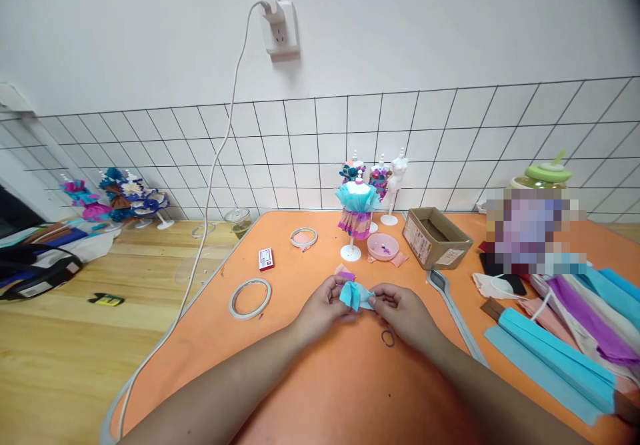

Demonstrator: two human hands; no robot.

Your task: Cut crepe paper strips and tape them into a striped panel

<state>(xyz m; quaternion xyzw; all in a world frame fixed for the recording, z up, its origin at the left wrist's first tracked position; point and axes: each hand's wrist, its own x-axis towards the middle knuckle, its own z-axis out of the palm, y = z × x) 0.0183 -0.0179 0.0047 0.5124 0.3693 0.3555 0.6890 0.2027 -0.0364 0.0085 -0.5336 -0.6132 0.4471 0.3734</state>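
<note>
Between my two hands is a small folded piece of light-blue crepe paper [351,295]. The fingers of my left hand [323,308] pinch its left side, while my right hand [404,311] grips the right edge. A round metal ring [388,338], perhaps a scissor handle, shows under my right hand; the rest of it is hidden. Just beyond my fingers lies a purple paper scrap [347,276]. Farther back stands a small white dress form [351,253] wearing a blue ruffled top and a purple and tan skirt [356,223].
Behind stand more dress forms [399,173], a pink bowl [383,247] and a cardboard box [436,237]. Tape rolls [250,299] and a small red-white box [267,259] lie left. Crepe paper rolls [555,358] fill the right. A white cable [213,171] runs down the left edge.
</note>
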